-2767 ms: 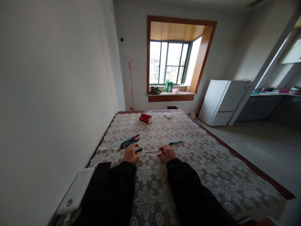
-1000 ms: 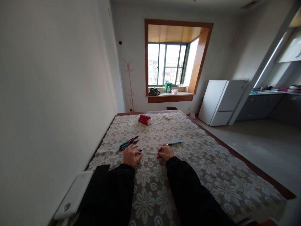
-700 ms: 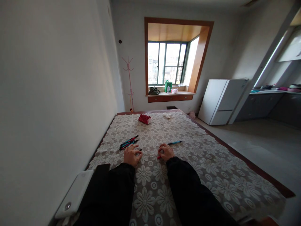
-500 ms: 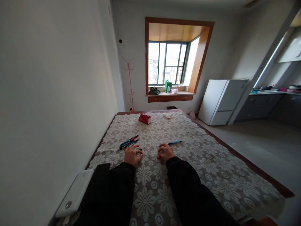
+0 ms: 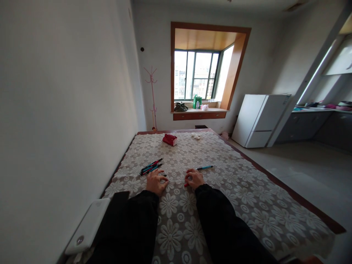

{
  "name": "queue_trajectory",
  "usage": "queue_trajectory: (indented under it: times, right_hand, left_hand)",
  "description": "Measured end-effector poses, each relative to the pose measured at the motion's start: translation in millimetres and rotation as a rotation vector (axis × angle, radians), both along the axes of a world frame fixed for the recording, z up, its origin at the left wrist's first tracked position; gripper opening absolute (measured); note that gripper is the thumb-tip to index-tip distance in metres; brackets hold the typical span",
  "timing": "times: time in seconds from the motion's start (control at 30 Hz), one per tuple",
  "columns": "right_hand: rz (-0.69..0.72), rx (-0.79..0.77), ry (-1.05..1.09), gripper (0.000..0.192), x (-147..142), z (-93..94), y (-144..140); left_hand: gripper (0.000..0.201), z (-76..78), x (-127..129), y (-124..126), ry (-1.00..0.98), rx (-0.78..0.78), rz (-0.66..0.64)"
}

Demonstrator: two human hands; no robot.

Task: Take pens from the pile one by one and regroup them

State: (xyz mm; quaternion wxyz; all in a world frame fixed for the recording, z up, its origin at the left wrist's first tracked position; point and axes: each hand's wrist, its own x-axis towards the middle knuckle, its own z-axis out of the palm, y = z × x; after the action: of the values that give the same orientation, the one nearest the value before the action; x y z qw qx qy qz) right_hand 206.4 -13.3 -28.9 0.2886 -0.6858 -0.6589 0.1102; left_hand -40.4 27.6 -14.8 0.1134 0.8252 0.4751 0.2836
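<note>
My left hand (image 5: 157, 182) rests on the tablecloth, thumb and index finger brought together. A small dark tip (image 5: 165, 175) shows beside those fingers; the rest of what they hold, if anything, is hidden. Just beyond this hand lies a loose bunch of pens (image 5: 150, 168), black, blue and red. My right hand (image 5: 195, 178) is closed with its fingers curled down, and the red end of a pen (image 5: 186, 184) sticks out under them. A blue and black pen (image 5: 205, 167) lies just past the right knuckles, partly behind the hand.
A flowered tablecloth (image 5: 169, 236) covers the long table. Farther back sit a red packet (image 5: 169, 139) and small white items (image 5: 196, 136). At the near left are a white device (image 5: 89, 225) and a dark flat object (image 5: 121, 200) by the wall (image 5: 68, 110).
The whole view has shifted slightly. Both hands stay in nearly the same place and pose, and the pens lie as before.
</note>
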Motion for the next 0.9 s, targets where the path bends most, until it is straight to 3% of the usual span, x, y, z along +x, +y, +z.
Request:
queue_trajectory:
  times: [0.3, 0.47, 0.6, 0.9]
  right_hand:
    - [0.036, 0.069, 0.087, 0.008, -3, -6.3, 2]
    - [-0.008, 0.158, 0.169, 0.007, 2, -13.5, 8]
    - [-0.061, 0.203, 0.167, 0.006, 6, -19.6, 11]
    - [-0.051, 0.151, 0.065, 0.008, 3, -18.7, 8]
  left_hand:
    - [0.011, -1.8, 3, 0, -0.049, 0.079, -0.132]
    - [0.025, -11.0, 1, 9, -0.134, 0.108, -0.035]
    - [0.018, -18.5, -4, 15, -0.094, 0.074, 0.059]
    - [0.016, -11.2, -1, 11, -0.099, -0.027, -0.041]
